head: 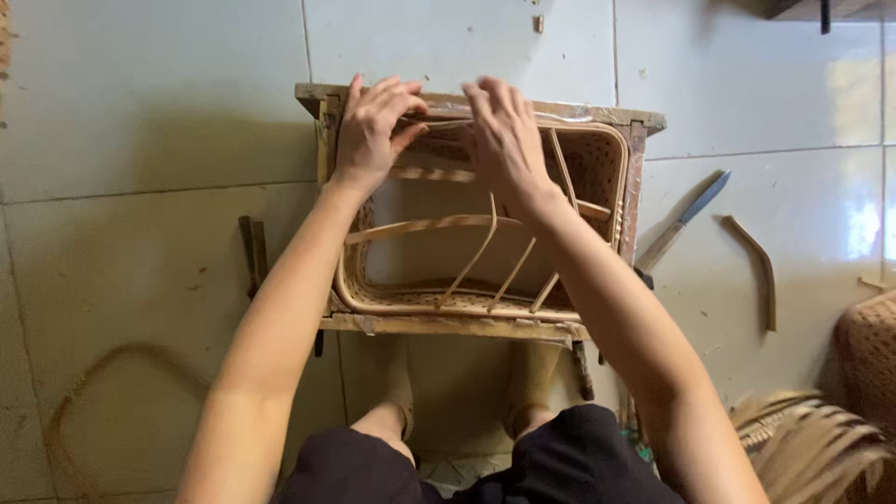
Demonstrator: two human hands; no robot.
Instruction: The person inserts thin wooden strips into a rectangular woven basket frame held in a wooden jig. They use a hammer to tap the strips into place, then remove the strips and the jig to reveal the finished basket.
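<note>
A half-woven rectangular rattan basket (597, 168) sits inside a wooden frame (448, 325) on the tiled floor, with several loose cane strips (425, 225) arching across its open middle. My left hand (371, 131) presses on the basket's far rim near the left corner, fingers spread and curled over the cane. Close beside it, my right hand (507, 135) pinches the same far rim a little further right. Both forearms reach over the basket from below.
A knife (686, 217) with a dark handle lies on the tiles right of the frame, next to a curved cane piece (758, 266). A small dark tool (253, 252) lies left of the frame. A woven basket and loose strips (821, 439) fill the lower right corner. A cane hoop (75, 411) lies lower left.
</note>
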